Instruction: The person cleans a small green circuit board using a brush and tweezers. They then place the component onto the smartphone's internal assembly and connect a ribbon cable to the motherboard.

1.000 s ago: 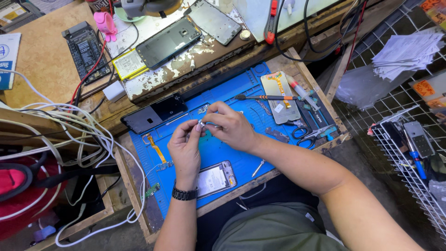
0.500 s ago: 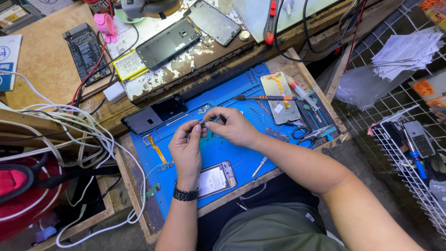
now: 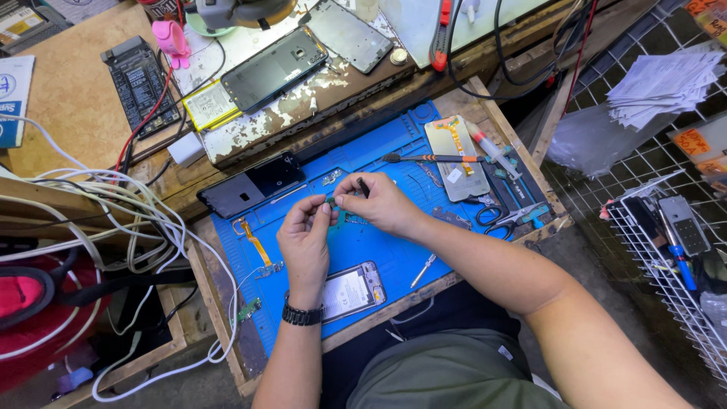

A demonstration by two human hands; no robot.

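Left hand [image 3: 304, 241] and right hand [image 3: 376, 203] meet fingertip to fingertip above the blue mat [image 3: 379, 250]. Both pinch one small green part [image 3: 331, 201] between thumb and forefinger, fingers closed on it from either side; the part is held just off the mat, near its middle (too small to tell its exact kind). A thin dark tool [image 3: 364, 187] sticks up from the right hand's grip. A black watch [image 3: 302, 315] sits on the left wrist.

Surface: the mat lies in a shallow wooden tray [image 3: 496, 113] with raised edges on the right and near sides. On the mat, just below the left hand, an opened phone [image 3: 351, 291] lies flat. To its left, an orange ribbon cable [image 3: 255, 244]; beside the right forearm, a small metal tool [image 3: 422, 270]. A dark phone [image 3: 250, 185] lies across the mat's upper left edge. Upper right of the mat: a screwdriver [image 3: 432, 158], a phone back plate [image 3: 457, 157], scissors [image 3: 506, 219], all close together.

Room: behind the tray, a worn workbench [image 3: 250, 136] carries another phone [image 3: 274, 70], a battery [image 3: 210, 105] and a black test board [image 3: 141, 81]. White cables [image 3: 113, 204] pile up at left, over the tray's left edge. A wire basket [image 3: 666, 265] stands at right, well apart from the hands. Open mat shows mainly between the hands and the far edge.
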